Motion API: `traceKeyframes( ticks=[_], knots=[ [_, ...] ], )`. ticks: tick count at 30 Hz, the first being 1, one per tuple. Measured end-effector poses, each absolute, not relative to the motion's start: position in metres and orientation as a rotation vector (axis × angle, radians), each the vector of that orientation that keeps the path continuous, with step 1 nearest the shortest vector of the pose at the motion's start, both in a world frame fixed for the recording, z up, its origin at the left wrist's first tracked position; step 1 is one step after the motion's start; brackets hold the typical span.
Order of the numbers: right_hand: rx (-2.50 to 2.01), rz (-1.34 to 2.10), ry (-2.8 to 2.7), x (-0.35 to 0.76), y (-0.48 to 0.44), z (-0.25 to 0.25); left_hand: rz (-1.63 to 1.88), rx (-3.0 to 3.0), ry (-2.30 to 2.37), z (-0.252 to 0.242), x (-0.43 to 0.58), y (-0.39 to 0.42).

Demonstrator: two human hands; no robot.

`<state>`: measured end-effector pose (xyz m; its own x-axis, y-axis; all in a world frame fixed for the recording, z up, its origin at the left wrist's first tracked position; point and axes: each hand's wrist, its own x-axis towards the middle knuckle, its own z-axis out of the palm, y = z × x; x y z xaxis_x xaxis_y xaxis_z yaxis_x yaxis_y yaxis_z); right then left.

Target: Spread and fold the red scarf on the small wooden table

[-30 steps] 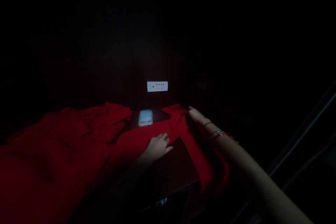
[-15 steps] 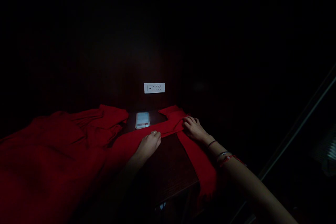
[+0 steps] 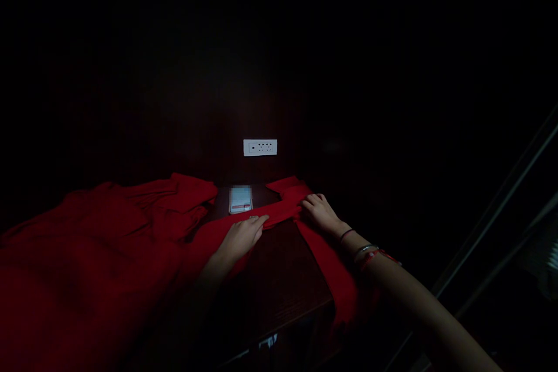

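Red cloth (image 3: 96, 238) lies heaped over the left side of one dark table (image 3: 288, 279); from where I stand I can't tell whether it is one piece or several. One long strip of it runs rightward across the top, and a length hangs down along the right edge. Two hands are on it. The left hand (image 3: 242, 237), wearing one ring (image 3: 253, 218), rests on the strip with its index finger stretched out and the others curled under; whether they grip any cloth I can't tell. The right hand (image 3: 321, 214) sits further along, where the strip meets the hanging length, its fingers bent down onto the fabric, and again I can't see if they pinch it. Three bands (image 3: 347, 234) circle that wrist. Just beyond the strip lies one phone (image 3: 240, 199), screen lit, and above it one white socket plate (image 3: 260, 147) with two outlets.
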<state>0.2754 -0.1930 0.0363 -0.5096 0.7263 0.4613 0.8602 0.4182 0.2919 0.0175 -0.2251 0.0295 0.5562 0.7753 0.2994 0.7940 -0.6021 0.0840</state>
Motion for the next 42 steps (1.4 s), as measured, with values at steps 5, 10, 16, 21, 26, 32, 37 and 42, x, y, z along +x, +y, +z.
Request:
traceKeyframes(
  ticks=[5, 10, 16, 21, 26, 32, 37, 42],
  knots=[
    [-1.268, -0.633, -2.452, 0.268, -0.208, 0.033, -0.572, -2.626, -1.385, 0.022, 0.017, -0.218],
    [-1.201, -0.475, -2.464, 0.243, -0.211, 0.032, -0.523, -2.613, -1.406, 0.022, 0.018, -0.217],
    [-1.154, -0.557, -2.614, 0.211, -0.203, 0.028, -0.525, -2.574, -1.406, 0.022, 0.018, -0.219],
    [-1.174, -0.596, -2.481, 0.205, -0.201, 0.025, -0.493, -2.56, -1.408, 0.022, 0.017, -0.218],
    [-1.124, -0.556, -2.508, 0.206, -0.202, 0.025, -0.502, -2.563, -1.423, 0.023, 0.017, -0.218],
    [-1.119, -0.546, -2.507, 0.201, -0.208, 0.024, -0.501, -2.575, -1.416, 0.023, 0.017, -0.219],
    [-1.164, -0.641, -2.49, 0.194, -0.209, 0.024, -0.5, -2.564, -1.419, 0.024, 0.017, -0.219],
    [-1.287, -0.785, -2.419, 0.194, -0.208, 0.026, -0.512, -2.53, -1.421, 0.023, 0.016, -0.217]
  ],
)
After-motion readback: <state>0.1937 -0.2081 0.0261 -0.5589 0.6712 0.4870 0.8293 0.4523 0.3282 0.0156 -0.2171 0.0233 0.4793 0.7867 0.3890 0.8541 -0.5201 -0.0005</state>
